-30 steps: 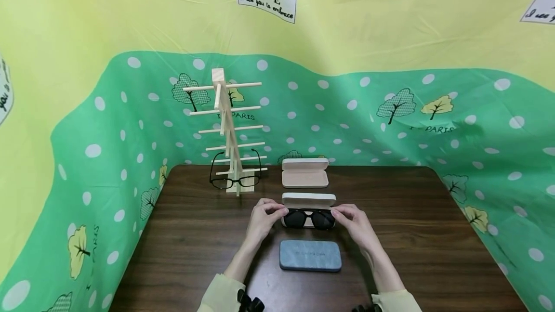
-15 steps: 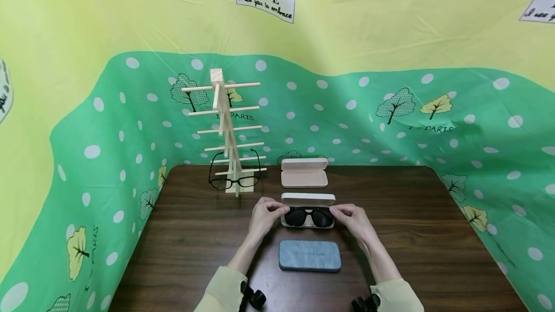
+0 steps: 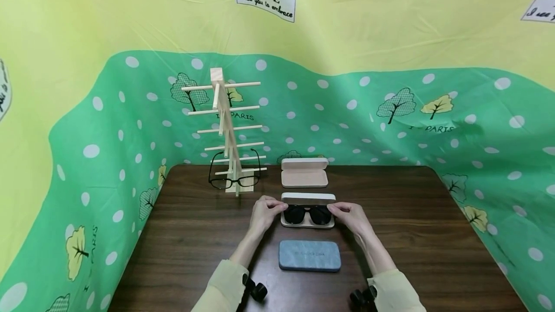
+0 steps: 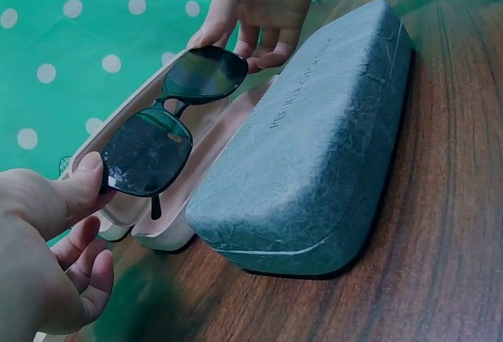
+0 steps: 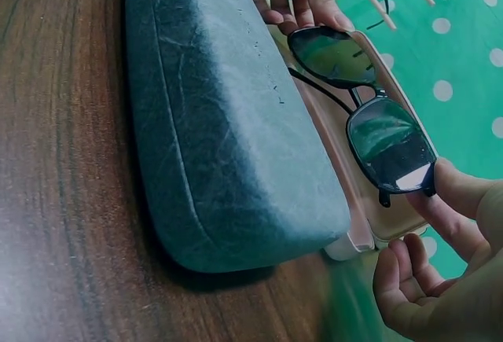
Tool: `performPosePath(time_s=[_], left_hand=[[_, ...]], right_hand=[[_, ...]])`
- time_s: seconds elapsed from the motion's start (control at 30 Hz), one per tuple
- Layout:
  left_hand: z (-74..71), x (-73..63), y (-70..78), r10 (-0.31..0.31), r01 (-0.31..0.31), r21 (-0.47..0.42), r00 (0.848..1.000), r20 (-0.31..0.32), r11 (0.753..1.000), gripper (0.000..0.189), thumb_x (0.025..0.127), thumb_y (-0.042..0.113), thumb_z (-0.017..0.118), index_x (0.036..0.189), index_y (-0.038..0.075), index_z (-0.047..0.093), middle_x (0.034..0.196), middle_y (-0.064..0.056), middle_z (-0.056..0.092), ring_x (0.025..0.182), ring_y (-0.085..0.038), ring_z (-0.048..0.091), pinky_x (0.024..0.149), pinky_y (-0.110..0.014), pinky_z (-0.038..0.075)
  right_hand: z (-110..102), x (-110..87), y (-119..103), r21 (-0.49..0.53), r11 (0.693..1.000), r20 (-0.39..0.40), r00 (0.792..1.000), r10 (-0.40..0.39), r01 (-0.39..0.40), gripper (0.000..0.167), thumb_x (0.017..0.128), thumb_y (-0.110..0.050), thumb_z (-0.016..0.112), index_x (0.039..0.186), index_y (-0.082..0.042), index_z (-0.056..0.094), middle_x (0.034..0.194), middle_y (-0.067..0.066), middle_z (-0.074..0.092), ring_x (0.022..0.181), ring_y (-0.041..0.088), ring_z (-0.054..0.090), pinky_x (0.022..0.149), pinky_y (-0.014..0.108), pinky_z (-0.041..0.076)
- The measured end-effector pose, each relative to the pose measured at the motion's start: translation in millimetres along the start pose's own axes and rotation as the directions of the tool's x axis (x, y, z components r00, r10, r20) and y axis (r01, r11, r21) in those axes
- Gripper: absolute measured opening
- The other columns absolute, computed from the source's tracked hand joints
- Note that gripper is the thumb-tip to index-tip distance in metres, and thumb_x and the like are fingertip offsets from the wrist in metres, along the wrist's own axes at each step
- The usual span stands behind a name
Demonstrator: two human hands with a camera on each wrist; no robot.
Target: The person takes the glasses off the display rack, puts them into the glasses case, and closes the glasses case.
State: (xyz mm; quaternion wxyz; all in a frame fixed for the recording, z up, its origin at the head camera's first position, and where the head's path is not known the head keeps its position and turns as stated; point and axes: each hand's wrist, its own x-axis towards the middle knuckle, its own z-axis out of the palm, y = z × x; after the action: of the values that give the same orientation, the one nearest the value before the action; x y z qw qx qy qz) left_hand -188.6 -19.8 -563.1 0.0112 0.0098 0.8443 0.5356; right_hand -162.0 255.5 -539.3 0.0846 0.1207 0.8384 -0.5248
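Observation:
A pair of black sunglasses is held over an open glasses case with a pale pink lining. My left hand pinches the frame at its left corner, thumb in front. At the opposite corner my right hand pinches it the same way. Both wrist views show the dark lenses facing me, with a temple arm reaching back below the frame. Nearer to me lies a closed blue-grey glasses case with faint lettering on its lid.
Behind stands another open case, pale inside. To the left a wooden glasses rack rises with several pegs, black-rimmed eyeglasses hanging on its lowest part. A patterned green and yellow cloth walls the dark wood table.
Both hands have carried the sunglasses slightly back and up toward the open case's lid, and the pale case bottom shows more below the lenses. The closed case and rack stay put.

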Motion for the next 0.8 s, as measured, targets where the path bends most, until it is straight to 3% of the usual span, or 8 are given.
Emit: performPosePath(time_s=[0.2,0.5,0.7,0.8], left_hand=[[-0.1,4.2,-1.1,0.019,-0.019,0.015,1.000,-0.002,1.000,0.018,0.089,0.022,0.081,0.090,0.004,0.083,0.103,-0.011,0.071,0.099,-0.024,0.065,0.088,-0.034,0.051],[-1.3,7.0,2.3,0.024,-0.024,0.029,1.000,0.017,0.999,0.018,0.089,0.021,0.080,0.090,0.003,0.083,0.101,-0.012,0.074,0.099,-0.026,0.066,0.089,-0.036,0.052],[-0.8,8.9,2.4,-0.024,0.024,0.033,1.000,0.017,0.999,0.020,0.087,0.023,0.082,0.088,0.003,0.083,0.100,-0.012,0.074,0.098,-0.025,0.067,0.088,-0.036,0.054],[0.0,10.1,2.0,-0.059,0.058,0.047,0.998,0.018,0.997,0.021,0.086,0.026,0.084,0.088,0.005,0.084,0.100,-0.011,0.074,0.099,-0.025,0.067,0.089,-0.037,0.054]], right_hand=[[-0.8,3.4,-3.6,0.082,0.996,0.050,0.999,0.015,-0.019,0.039,0.097,-0.027,0.073,0.117,0.006,0.073,0.124,0.017,0.072,0.090,0.000,0.064,0.086,0.032,0.060],[-5.1,10.0,-3.0,0.097,0.993,0.132,0.990,0.054,-0.067,0.034,0.097,-0.024,0.072,0.116,0.004,0.074,0.120,0.008,0.074,0.093,-0.002,0.063,0.095,0.040,0.059],[-5.5,14.2,-0.4,0.092,0.992,0.148,0.986,0.071,-0.085,0.033,0.096,-0.024,0.073,0.113,0.004,0.075,0.101,-0.006,0.075,0.090,-0.001,0.062,0.093,0.038,0.059],[-6.2,17.0,1.1,0.076,0.993,0.158,0.984,0.080,-0.093,0.036,0.097,-0.024,0.073,0.115,0.007,0.073,0.101,-0.008,0.073,0.092,0.001,0.062,0.097,0.043,0.058]])
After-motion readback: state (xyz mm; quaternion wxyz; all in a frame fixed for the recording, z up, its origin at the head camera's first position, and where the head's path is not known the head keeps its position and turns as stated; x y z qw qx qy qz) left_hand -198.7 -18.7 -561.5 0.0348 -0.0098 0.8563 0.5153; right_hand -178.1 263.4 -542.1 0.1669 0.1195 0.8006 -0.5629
